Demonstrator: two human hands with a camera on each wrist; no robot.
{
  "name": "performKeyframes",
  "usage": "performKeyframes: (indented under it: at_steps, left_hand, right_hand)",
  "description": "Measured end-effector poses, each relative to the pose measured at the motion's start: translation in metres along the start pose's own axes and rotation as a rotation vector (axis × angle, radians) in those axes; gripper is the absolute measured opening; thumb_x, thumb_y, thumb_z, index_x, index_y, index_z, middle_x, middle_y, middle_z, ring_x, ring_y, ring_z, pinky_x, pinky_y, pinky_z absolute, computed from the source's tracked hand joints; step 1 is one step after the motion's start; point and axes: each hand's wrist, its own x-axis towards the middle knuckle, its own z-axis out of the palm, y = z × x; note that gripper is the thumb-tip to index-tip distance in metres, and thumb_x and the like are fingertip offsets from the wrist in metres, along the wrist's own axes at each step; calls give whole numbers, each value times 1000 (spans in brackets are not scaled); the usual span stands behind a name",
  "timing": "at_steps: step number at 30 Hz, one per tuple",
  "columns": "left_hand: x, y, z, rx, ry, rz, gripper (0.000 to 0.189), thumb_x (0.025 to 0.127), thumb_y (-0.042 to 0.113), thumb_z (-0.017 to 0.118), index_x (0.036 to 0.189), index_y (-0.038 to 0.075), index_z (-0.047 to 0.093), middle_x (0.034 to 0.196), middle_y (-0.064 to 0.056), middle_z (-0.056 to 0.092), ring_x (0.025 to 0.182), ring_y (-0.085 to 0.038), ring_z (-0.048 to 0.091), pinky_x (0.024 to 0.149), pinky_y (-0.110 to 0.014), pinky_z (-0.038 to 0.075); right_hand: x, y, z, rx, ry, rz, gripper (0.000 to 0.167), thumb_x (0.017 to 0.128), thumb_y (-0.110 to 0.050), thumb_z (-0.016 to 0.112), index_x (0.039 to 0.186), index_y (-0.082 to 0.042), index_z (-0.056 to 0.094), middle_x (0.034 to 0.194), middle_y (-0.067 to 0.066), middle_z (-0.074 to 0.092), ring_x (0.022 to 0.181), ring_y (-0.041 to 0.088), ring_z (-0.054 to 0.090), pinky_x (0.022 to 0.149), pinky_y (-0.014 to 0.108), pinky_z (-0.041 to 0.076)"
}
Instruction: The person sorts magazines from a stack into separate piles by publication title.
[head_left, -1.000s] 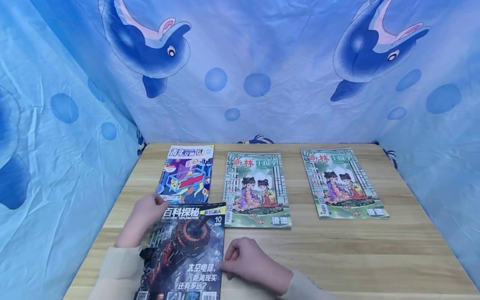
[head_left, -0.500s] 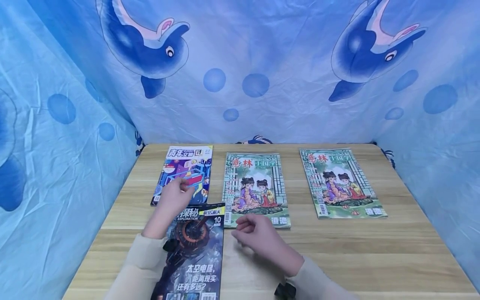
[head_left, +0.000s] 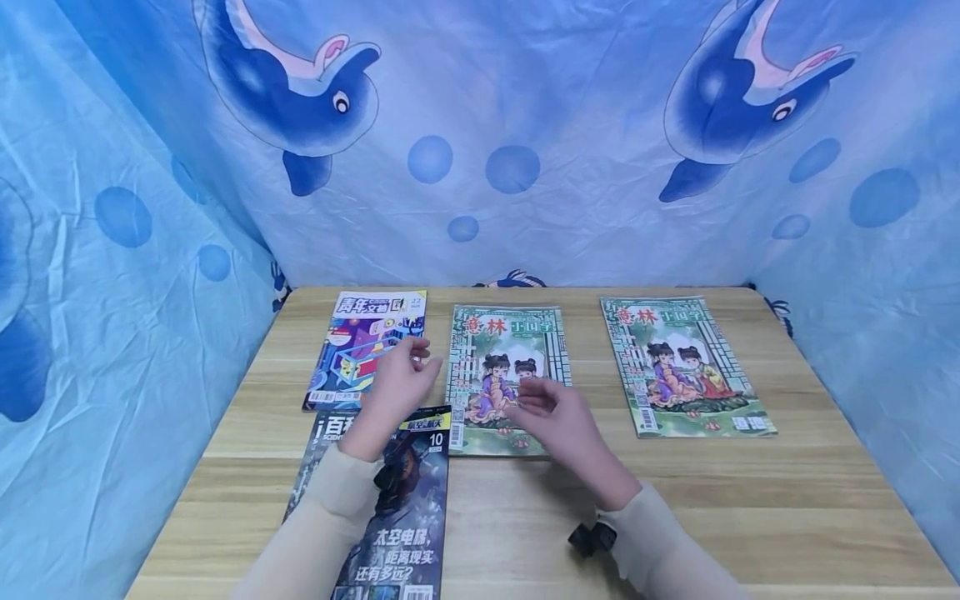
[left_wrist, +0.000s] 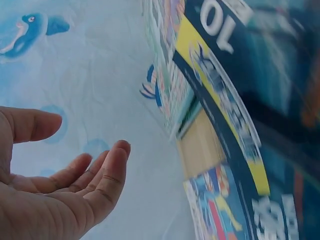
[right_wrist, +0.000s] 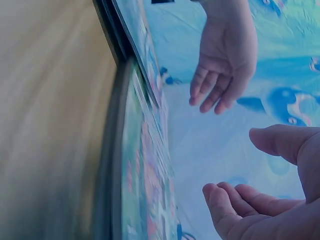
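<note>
My left hand (head_left: 397, 387) hovers over the purple-covered magazine (head_left: 348, 358) and the top edge of the dark science magazine (head_left: 408, 525). Its fingers are loosely bent with a gap to the thumb, and nothing is held, as the left wrist view confirms. My right hand (head_left: 558, 421) is above the lower right of the middle green magazine (head_left: 510, 333), hiding part of its cover. In the right wrist view the thumb and relaxed fingers of the right hand (right_wrist: 265, 195) stand apart around nothing. The dark magazine's top edge lies close to the purple magazine's bottom edge.
Another green magazine (head_left: 682, 367) with the same cover lies at the right, slightly turned. All rest on a wooden table (head_left: 720, 517). Blue dolphin-print cloth (head_left: 570, 233) rises behind the table and along both sides.
The left hand has left the dark magazine's left edge and moved up and right. My right hand has left that magazine's right edge and shifted over the middle green one.
</note>
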Motion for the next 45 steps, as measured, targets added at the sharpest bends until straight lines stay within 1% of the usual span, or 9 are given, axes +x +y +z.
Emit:
performKeyframes:
  at_steps: [5,9,14,21,25,31,35,41,45]
  left_hand:
    - [2,7,10,-64,-13,18,42,99,21,66,134,0,56,126,-20,62,101,-27,64,80,-44,55]
    - [2,9,16,-123,-37,23,41,99,20,66,135,1,56,131,-19,60,103,-27,64,83,-44,56]
    - [1,6,18,-186,-20,16,43,99,20,66,136,3,54,132,-15,59,108,-26,62,88,-43,55]
    - [-3,3,19,-227,-8,2,49,99,23,67,142,5,50,138,-11,54,116,-26,58,98,-45,50]
    - [-4,0,21,-254,3,-7,49,99,21,67,141,5,50,139,-14,54,117,-27,58,100,-45,49]
    - [-6,-4,24,-288,39,-13,45,98,17,68,138,3,53,135,-14,57,115,-28,61,96,-44,52]
    - [-7,-6,25,-294,49,-16,44,97,15,68,136,0,54,134,-18,58,112,-30,62,93,-45,53]
    - [-5,-6,27,-261,56,-24,44,97,12,68,137,-1,54,134,-21,58,111,-30,63,91,-45,54]
    - [-4,-7,29,-235,55,-33,46,97,12,68,138,-2,53,135,-21,58,112,-30,62,93,-46,53]
  right_hand:
    - [9,1,-20,-54,60,2,57,88,-23,83,135,-1,59,130,18,62,119,31,60,97,33,51]
    - [14,3,-36,-75,102,-13,59,89,-27,81,137,-1,58,135,17,59,124,31,57,100,33,49]
    - [21,11,-54,-54,165,-30,59,89,-21,81,137,2,56,135,20,58,124,30,57,99,28,49]
    - [25,23,-72,-20,225,-39,56,92,-14,78,138,6,54,137,25,56,126,35,55,102,29,46]
    - [27,31,-78,-8,258,-60,56,92,-12,78,138,9,53,136,27,56,125,35,56,100,27,47]
    - [30,38,-83,-26,294,-85,57,91,-13,79,136,10,54,134,26,58,122,34,58,100,27,47]
    - [32,40,-85,-32,304,-85,55,90,-13,79,135,9,56,133,26,58,121,34,58,99,26,48]
    - [33,40,-83,-10,311,-90,54,89,-6,78,134,13,55,131,30,58,120,38,59,95,23,49]
    - [34,39,-82,-9,311,-80,54,89,-6,78,134,12,55,131,29,59,118,36,61,94,22,50]
